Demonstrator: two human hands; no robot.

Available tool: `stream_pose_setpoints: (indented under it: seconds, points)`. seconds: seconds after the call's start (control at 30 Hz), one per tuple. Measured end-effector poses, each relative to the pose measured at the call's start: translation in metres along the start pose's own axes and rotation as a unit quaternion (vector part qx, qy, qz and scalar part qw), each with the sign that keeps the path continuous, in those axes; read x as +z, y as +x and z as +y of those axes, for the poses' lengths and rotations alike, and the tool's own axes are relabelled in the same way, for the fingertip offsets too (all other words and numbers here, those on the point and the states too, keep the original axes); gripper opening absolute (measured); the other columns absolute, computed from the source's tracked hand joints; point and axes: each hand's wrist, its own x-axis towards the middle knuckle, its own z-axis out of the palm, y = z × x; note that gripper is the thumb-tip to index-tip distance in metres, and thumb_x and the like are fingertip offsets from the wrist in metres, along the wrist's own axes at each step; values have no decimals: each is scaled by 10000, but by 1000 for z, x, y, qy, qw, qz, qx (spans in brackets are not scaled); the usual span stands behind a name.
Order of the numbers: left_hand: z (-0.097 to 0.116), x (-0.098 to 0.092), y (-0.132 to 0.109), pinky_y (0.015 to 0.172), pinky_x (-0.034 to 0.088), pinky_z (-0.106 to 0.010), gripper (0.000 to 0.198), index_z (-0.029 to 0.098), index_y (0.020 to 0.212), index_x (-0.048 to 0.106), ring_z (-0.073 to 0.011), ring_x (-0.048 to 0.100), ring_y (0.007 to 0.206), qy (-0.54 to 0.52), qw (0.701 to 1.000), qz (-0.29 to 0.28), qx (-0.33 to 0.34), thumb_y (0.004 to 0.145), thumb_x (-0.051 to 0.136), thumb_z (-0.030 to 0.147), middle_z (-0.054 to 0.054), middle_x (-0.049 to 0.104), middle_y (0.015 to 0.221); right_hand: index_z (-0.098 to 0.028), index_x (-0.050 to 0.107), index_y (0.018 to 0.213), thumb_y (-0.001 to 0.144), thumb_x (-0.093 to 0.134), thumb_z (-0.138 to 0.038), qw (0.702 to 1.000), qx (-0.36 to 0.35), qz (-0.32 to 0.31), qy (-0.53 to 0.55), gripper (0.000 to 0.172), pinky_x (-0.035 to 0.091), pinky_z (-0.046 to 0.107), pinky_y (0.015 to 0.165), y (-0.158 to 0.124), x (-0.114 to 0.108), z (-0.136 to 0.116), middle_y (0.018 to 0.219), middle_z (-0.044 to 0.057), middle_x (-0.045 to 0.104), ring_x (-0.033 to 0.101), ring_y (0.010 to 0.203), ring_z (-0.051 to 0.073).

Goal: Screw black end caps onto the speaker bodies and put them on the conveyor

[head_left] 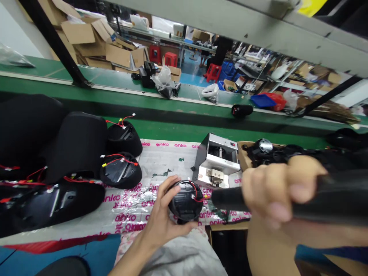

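My left hand point(161, 220) is closed round a round black speaker housing point(186, 207) at the front edge of the table, thumb below and fingers over its upper left side. Red wires with small white and yellow connectors point(205, 196) lie across its open face. My right hand point(276, 188), large and blurred close to the camera, is wrapped round a long black electric screwdriver point(230, 198). The tool lies nearly level, its narrow end pointing left toward the housing. Whether its tip touches the housing I cannot tell. Behind them stands a silver and black screw feeder point(217, 159).
Several black fabric-covered speaker housings point(120, 170) with red wires stand at left. A cardboard box point(245, 155) of black parts is at right. Printed plastic wrap point(161, 161) covers the table. Beyond runs a green ledge point(115, 82) bearing bags; a person point(220, 51) sits far back.
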Motion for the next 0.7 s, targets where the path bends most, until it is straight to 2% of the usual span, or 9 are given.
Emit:
stream_pose_setpoints:
  seconds: [0.07,0.1,0.2,0.27,0.3,0.37,0.47,0.57,0.7]
  points:
    - [3,-24,7,1171,592,-662,870,354,1669,454,-442,601,1519,14,997,-77,13,932,907,457,-230,414,1746,-247,815,853,718,1031,-515,999,-37,36,-17,370,429,270,325,5,-15,-10,597,-50,689,499,311,89]
    - [5,-36,11,1141,625,-637,756,351,1643,503,-436,618,1511,28,993,-115,11,979,860,418,-224,446,1741,-231,818,827,682,1029,-586,997,-44,43,-41,438,433,280,335,8,-22,-12,588,-41,669,524,331,102]
    - [9,-65,26,1057,695,-551,562,338,1572,604,-406,678,1464,72,976,-203,-1,1039,773,284,-195,569,1689,-192,835,781,792,716,-929,990,-58,75,-107,746,420,304,339,10,-39,4,568,34,660,583,371,173]
    - [12,-75,35,1043,701,-524,581,351,1567,614,-393,702,1439,83,969,-233,-3,1021,792,265,-172,580,1693,-174,854,821,831,497,-1028,987,-76,83,-112,925,390,306,310,4,-46,30,612,83,708,574,356,189]
    - [13,-78,40,1045,699,-518,594,358,1563,619,-387,711,1429,85,967,-242,-1,1008,808,261,-163,590,1689,-170,858,841,824,460,-1047,988,-80,77,-110,963,376,305,295,0,-49,44,639,98,731,567,348,189]
    - [14,-80,47,1035,704,-508,569,346,1516,657,-377,741,1390,87,966,-244,7,985,836,252,-164,640,1642,-170,846,843,787,457,-1077,987,-85,91,-101,989,353,293,276,-9,-53,69,669,101,748,551,337,176]
    - [15,-78,53,982,727,-469,356,291,1313,743,-362,798,1295,89,971,-222,26,975,854,276,-184,714,1544,-169,836,826,759,487,-1087,985,-74,129,-86,984,346,281,257,-17,-55,88,656,89,748,555,321,172]
    - [16,-73,52,972,724,-431,187,253,1093,734,-346,805,1267,111,974,-197,30,969,861,313,-195,706,1534,-151,840,823,713,557,-1085,990,-31,121,-71,983,354,269,239,-15,-55,86,568,77,719,566,302,185]
    - [17,-67,47,981,713,-432,194,242,1023,668,-358,766,1331,129,975,-179,27,955,847,274,-213,674,1554,-146,843,850,771,582,-1034,998,17,57,1,929,373,248,241,-5,-59,82,531,72,712,537,268,169]
